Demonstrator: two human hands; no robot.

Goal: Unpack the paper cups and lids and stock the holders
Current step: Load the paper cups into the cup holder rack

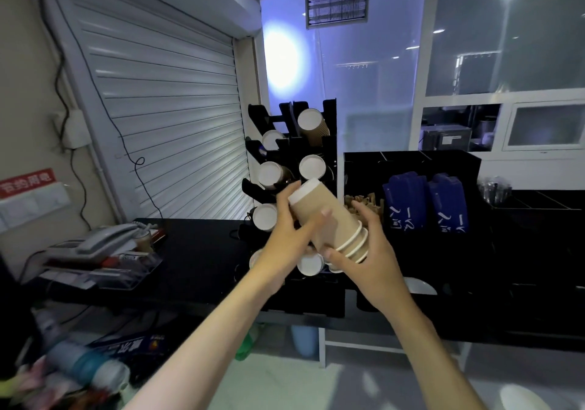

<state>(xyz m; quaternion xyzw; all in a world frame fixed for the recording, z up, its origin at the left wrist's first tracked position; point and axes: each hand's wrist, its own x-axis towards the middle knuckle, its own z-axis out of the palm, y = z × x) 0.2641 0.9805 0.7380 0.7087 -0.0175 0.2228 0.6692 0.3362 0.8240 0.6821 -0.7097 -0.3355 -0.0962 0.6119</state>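
Observation:
A short stack of brown ribbed paper cups (329, 216) lies tilted in the air in front of the black cup holder rack (329, 115), white bottom pointing up-left, white rims toward the lower right. My left hand (292, 229) grips the stack round its upper part, fingers wrapped over the brown side. My right hand (368, 251) cups the rim end from below and the right, fingers curled round it. The rack's angled slots hold several stacks of cups (311, 124), white bottoms facing me. No lids are visible.
A black counter (196, 251) runs across, with a grey telephone (104, 240) and papers at the left. To the right stands a black organiser (411, 162) with blue packets (408, 200) and brown sachets. A closed roller shutter fills the left background; bottles lie at the lower left.

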